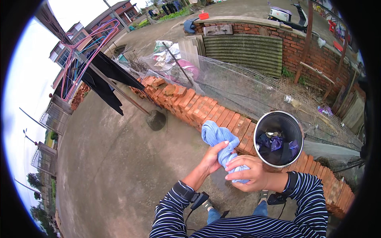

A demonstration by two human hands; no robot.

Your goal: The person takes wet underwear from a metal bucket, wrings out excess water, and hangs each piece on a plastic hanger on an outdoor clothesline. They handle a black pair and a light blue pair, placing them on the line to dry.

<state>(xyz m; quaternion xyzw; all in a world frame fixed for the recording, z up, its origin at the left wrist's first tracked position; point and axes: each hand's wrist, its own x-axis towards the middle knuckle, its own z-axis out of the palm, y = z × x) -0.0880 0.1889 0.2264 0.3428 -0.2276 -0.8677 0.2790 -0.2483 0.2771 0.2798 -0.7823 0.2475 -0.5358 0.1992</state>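
Observation:
A light blue cloth [218, 135], twisted into a thick rope, is held between my two hands in front of my body. My left hand [212, 157] grips its middle, thumb lying along the top. Around the lower end of the cloth my right hand [248, 172] is closed, with some of the fabric showing between its fingers. The upper end sticks out past my left hand as a folded loop. Just right of the cloth stands a dark-lined bucket [256, 139] with a pale rim. Dark and purple crumpled material [276, 144] lies inside it.
A low stack of red bricks [205, 110] runs diagonally beneath the bucket, with netting [235, 86] behind it. At left, a pole in a concrete base [156, 120] carries hangers [89, 53] and black clothes [101, 80]. Beyond are a brick wall [293, 49] and a scooter [288, 16].

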